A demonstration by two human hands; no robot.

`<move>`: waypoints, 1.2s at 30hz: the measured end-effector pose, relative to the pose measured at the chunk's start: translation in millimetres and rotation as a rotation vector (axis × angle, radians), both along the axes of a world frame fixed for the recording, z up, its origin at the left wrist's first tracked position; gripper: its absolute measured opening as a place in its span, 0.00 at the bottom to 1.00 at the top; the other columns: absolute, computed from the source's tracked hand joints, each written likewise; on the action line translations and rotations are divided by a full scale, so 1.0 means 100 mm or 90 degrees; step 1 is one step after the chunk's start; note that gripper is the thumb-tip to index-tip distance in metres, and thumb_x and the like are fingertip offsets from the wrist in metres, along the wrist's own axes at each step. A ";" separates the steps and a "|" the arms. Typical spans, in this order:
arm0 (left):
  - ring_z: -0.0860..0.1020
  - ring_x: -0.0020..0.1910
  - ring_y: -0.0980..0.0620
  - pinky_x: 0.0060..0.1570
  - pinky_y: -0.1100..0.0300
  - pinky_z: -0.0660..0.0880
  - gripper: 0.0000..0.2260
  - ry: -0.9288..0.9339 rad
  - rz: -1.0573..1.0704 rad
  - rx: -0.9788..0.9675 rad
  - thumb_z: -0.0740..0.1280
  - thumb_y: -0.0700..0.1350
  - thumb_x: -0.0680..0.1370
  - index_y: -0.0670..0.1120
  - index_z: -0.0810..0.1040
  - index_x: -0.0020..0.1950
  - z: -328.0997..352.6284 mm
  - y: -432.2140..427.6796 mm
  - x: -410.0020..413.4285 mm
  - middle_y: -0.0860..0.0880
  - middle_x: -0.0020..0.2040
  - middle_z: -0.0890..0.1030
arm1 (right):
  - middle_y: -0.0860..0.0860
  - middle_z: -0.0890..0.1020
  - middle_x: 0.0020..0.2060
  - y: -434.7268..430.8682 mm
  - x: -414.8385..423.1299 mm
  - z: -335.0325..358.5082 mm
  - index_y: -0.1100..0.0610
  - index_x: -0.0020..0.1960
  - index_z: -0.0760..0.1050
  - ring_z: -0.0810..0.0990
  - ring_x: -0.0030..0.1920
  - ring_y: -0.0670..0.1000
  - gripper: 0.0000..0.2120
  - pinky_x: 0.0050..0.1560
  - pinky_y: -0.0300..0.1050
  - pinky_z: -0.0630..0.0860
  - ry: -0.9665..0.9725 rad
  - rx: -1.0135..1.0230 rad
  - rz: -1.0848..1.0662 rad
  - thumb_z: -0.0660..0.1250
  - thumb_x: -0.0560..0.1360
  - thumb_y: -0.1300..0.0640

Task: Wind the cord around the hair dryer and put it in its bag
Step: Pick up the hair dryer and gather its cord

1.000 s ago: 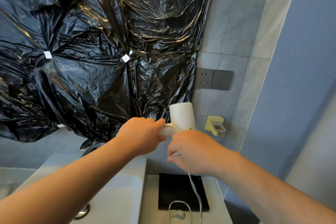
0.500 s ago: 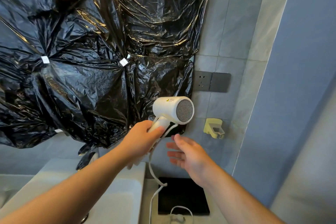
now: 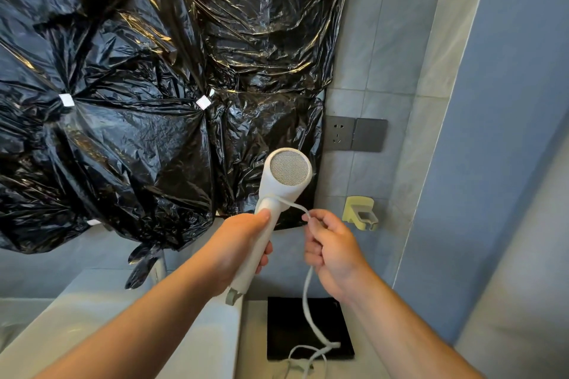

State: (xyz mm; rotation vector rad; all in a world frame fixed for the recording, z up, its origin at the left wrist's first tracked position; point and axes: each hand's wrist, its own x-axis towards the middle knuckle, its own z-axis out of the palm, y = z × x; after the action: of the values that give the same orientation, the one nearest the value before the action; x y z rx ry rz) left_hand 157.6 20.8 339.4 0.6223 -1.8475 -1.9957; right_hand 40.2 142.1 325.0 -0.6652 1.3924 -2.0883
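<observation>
- Head view looks down at two bare forearms reaching over a counter (image 3: 255, 335) toward a tiled wall.
- Left hand (image 3: 243, 243) is wrapped tight around the handle of the white dryer (image 3: 278, 194), thumb up near the top of the handle.
- Dryer is held in the air above the counter, handle tilted, its round mesh grille facing the camera.
- Right hand (image 3: 332, 252) is closed on the white cord (image 3: 308, 295), pinching it just beside the handle.
- One turn of cord loops around the neck of the dryer, where the handle meets the head, and runs across to the right hand.
- Below the right hand the cord hangs down and ends in loose loops on the counter, partly lying over a flat black bag (image 3: 292, 329).
- Bag lies flat on the counter under the hands; whether it is open I cannot tell, and nothing shows inside it.
- Sink (image 3: 197, 348) sits to the left of the bag; what I can see of its basin holds nothing.
- Black plastic sheet (image 3: 138, 101) covers most of the wall, taped in places with white squares.
- Grey socket (image 3: 355, 134) sits on the tiles right of the sheet, with a pale yellow-green holder (image 3: 360, 212) below it; nothing sits in the holder.
</observation>
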 end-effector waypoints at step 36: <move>0.70 0.27 0.48 0.25 0.61 0.72 0.15 0.102 -0.265 0.458 0.67 0.44 0.68 0.35 0.78 0.50 -0.38 0.29 -0.06 0.43 0.34 0.69 | 0.55 0.86 0.40 -0.05 -0.15 -0.21 0.58 0.56 0.76 0.65 0.21 0.44 0.11 0.17 0.34 0.58 -0.041 -0.019 0.096 0.67 0.73 0.58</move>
State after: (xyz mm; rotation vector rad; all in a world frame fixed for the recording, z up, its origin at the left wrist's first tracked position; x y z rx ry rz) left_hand 151.6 49.5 301.3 0.2368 -1.1985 -2.9130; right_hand 25.3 137.1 303.9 -0.6864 1.2386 -1.9966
